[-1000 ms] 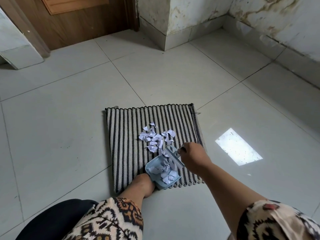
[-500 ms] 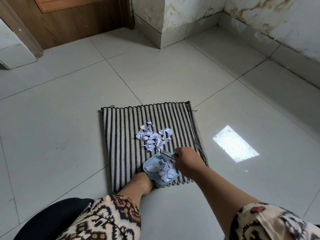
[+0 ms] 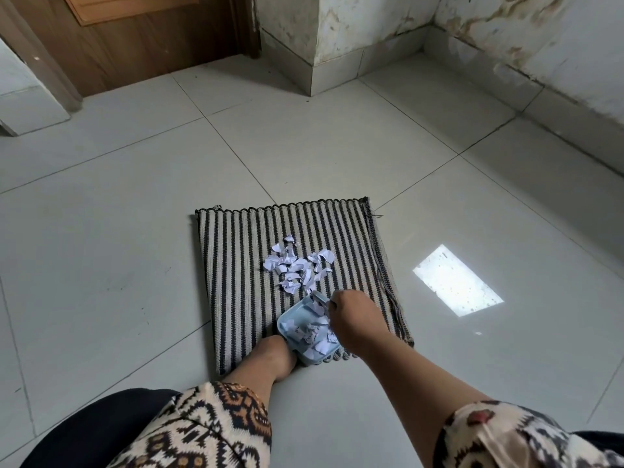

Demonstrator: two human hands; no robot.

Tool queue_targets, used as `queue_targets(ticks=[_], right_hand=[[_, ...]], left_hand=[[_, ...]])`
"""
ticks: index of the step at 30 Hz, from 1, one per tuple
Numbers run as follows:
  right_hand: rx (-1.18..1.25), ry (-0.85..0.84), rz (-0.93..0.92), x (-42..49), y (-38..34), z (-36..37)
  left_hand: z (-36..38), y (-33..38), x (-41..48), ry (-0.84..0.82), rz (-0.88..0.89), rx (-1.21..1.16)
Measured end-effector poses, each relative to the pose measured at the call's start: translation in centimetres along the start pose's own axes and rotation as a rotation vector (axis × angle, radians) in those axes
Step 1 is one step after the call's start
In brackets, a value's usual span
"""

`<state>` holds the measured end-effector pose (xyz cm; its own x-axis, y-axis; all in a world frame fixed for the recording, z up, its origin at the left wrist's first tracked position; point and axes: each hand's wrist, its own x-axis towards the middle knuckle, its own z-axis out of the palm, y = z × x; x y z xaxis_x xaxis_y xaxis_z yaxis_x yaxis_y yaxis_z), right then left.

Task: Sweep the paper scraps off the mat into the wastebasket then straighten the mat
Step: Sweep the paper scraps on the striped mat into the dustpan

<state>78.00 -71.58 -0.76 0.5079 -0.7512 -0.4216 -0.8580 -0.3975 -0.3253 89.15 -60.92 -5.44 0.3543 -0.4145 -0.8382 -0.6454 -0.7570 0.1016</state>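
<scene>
A black-and-white striped mat point(image 3: 236, 265) lies on the tiled floor. Several white paper scraps point(image 3: 297, 265) sit in a loose heap at its middle. A light blue dustpan point(image 3: 290, 327) rests on the mat's near edge with several scraps inside. My left hand point(image 3: 273, 358) grips the dustpan at its near end, the handle hidden under the fingers. My right hand point(image 3: 351, 319) is closed on a small brush point(image 3: 319, 297), whose head sits at the pan's mouth. No wastebasket is in view.
Pale floor tiles point(image 3: 118, 265) surround the mat. A wooden door point(image 3: 141, 38) stands at the far left and a stained wall corner point(image 3: 337, 35) at the far middle. A bright patch of light point(image 3: 456, 285) lies to the right of the mat.
My right hand has drawn the brush back toward me, pulling more scraps into the dustpan. The heap left on the mat is smaller. The left hand and pan have stayed put.
</scene>
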Motion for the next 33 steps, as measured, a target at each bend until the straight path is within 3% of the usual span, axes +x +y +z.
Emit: queue_targets(ticks=[7, 18, 26, 31, 33], right_hand=[[0.121, -0.003, -0.015, 0.1, -0.4, -1.1], [0.481, -0.153, -0.052, 2.3, -2.7, -7.5], [0.568, 0.009, -0.007, 5.8, -1.8, -8.0], [0.242, 0.195, 0.064, 7.4, -0.8, -6.2], [0.113, 0.159, 0.064, 7.4, -0.7, -5.1]], left_hand=[[-0.5, -0.3, -1.2, 0.043, 0.102, -0.123], [-2.1, -3.3, -1.3, 0.186, 0.077, -0.452], [-2.8, -5.3, -0.1, 0.294, 0.023, -0.561], [-2.6, -6.8, 0.6, 0.301, -0.021, -0.515], [-2.6, -7.0, 1.0, 0.284, -0.054, -0.49]])
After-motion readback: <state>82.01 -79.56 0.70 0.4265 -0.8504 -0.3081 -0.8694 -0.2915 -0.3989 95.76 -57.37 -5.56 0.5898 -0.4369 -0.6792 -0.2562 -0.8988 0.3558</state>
